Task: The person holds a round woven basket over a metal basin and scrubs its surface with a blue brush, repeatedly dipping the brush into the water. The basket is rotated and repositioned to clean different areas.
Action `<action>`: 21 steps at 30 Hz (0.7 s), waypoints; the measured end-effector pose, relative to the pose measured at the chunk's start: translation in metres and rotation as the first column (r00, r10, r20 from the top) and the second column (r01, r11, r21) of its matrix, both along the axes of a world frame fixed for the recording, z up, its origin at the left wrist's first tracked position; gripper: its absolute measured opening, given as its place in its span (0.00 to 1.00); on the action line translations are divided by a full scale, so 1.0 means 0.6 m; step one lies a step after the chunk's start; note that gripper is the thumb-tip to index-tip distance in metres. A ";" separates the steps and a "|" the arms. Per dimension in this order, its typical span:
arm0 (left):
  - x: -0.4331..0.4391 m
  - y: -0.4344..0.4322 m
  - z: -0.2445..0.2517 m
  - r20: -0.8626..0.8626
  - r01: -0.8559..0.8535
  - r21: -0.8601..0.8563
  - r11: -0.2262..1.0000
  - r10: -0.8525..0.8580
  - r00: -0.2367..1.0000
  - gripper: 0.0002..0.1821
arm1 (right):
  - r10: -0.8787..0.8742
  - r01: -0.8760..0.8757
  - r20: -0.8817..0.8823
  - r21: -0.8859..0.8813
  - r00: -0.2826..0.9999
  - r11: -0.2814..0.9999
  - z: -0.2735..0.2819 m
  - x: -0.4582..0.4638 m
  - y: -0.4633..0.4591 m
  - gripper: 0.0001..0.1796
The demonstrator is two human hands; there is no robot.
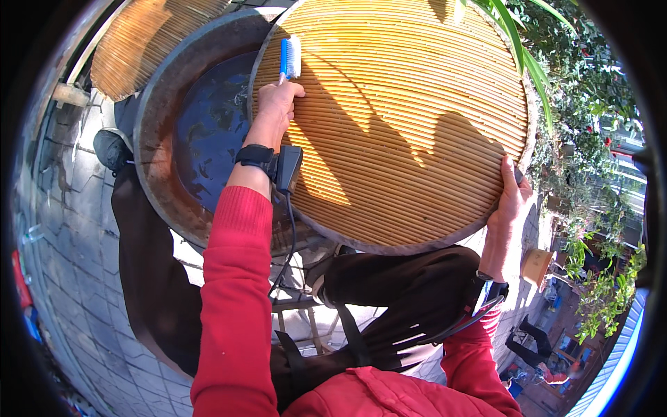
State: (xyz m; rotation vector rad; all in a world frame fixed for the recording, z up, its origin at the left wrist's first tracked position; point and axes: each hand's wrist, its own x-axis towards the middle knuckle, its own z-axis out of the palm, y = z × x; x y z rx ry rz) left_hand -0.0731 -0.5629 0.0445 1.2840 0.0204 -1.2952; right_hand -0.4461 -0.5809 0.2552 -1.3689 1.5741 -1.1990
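Observation:
My left hand point(279, 104) grips the handle of a blue brush point(291, 57) with pale bristles, at the left side of a large round slatted mat point(385, 156) that looks like bamboo or reed. The mat has a darker rim. My right hand point(510, 200) holds that rim at its lower right, with the thumb on the slatted face. The mat leans over a wide round basin point(156, 140) with dark water point(208, 130) in it. Shadows fall across the slats.
Another slatted mat point(140, 47) lies at the upper left. A terracotta-coloured pot point(536, 266) and leafy plants point(583, 104) stand at the right. Another person point(536, 349) is in the distance at the lower right. Paving point(78, 234) surrounds the basin.

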 end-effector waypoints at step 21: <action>-0.001 0.018 -0.011 0.170 -0.023 -0.015 1.000 0.025 0.985 0.10 | -0.025 0.025 0.006 -0.006 1.000 1.000 -0.006 -0.002 -0.006 0.14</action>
